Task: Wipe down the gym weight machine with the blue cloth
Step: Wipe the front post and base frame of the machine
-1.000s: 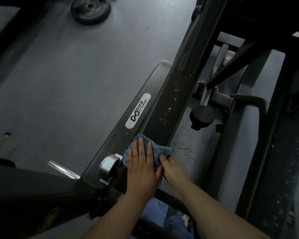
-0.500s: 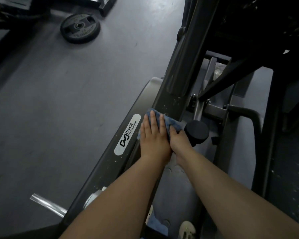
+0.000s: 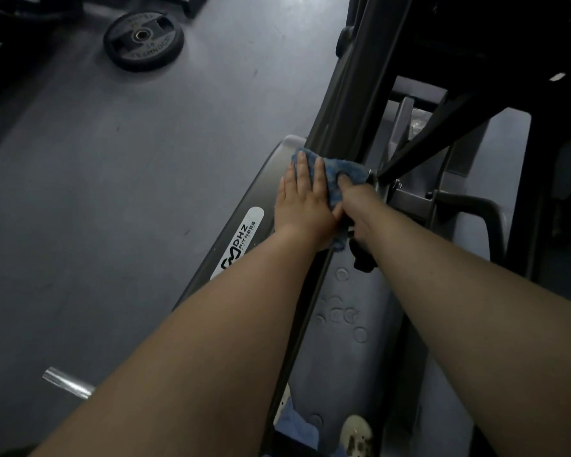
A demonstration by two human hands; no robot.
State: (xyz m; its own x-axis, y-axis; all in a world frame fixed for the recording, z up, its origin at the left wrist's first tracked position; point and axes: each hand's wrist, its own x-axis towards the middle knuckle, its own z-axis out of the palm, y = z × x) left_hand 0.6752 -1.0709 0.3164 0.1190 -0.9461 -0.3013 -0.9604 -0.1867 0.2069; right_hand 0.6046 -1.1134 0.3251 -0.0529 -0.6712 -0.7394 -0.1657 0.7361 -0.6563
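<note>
- Head view: the left hand (image 3: 302, 206) is lying flat with its fingers straight and a little spread, pressing the blue cloth (image 3: 338, 174) onto the sloping grey beam of the weight machine (image 3: 257, 189).
- The right hand (image 3: 356, 206) is lying just beside the left, touching it, with its fingers reaching over the right part of the cloth; whether they are curling round the fabric or only pressing it I cannot tell.
- The cloth is sitting near the upper end of the beam, where a dark upright post (image 3: 350, 94) is rising, and a loose corner is hanging down between the two wrists.
- A white brand label (image 3: 241, 242) is showing on the beam just below the left hand.
- A black knob (image 3: 363, 258) is partly showing under the right wrist.
- A weight plate (image 3: 143, 41) is lying flat on the grey floor (image 3: 112, 192), well apart from the machine.
- A shiny metal bar end (image 3: 66, 382) is sticking out at lower left.
</note>
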